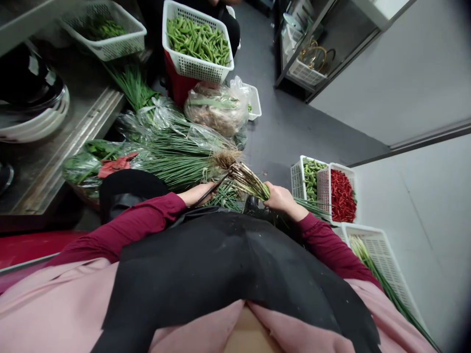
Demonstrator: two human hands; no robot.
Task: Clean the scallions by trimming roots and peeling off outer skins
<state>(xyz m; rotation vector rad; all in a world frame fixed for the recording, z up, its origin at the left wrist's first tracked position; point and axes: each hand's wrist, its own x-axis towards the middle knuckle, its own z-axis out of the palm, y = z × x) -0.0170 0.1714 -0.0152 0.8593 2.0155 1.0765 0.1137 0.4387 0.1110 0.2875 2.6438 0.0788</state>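
Note:
My right hand (278, 198) is closed around a bunch of scallions (250, 180). Its pale stalks and brown, stringy roots point left, while the green leaves trail out to the right behind the hand. My left hand (200, 194) is closed on a dark, slim knife (218, 184), whose tip reaches the stalks near the roots. Beyond both hands lies a large pile of scallions (180, 152), partly in clear plastic, with its roots (225, 159) close to the held bunch. Loose green cuttings (226, 195) lie below, between my hands.
A white basket of green chillies (198, 41) stands ahead on something red, near another person. A bagged bundle (218, 109) sits before it. To the right are baskets of green peppers (312, 179), red chillies (342, 196) and scallions (362, 250). A metal shelf (77, 142) borders the left.

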